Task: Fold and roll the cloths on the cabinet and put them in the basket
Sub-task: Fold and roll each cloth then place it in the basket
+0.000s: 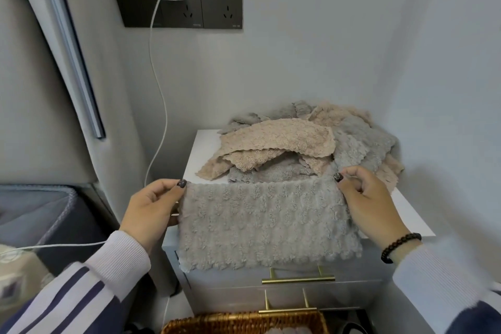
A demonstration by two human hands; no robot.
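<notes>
A grey fluffy cloth [267,222] hangs spread out in front of the white cabinet [412,214], its lower edge over the top drawer. My left hand [154,207] pinches its upper left corner and my right hand [371,200] pinches its upper right corner. Behind it, a loose pile of beige and grey cloths [298,144] covers the back of the cabinet top. A woven wicker basket [244,324] sits on the floor at the bottom edge, with something pale inside it.
The cabinet stands in a corner, walls behind and to the right. Its drawers have brass handles [298,278]. A white charger cable [160,89] runs from a black wall socket [176,3] down to the left. A padded headboard and bedding lie at left.
</notes>
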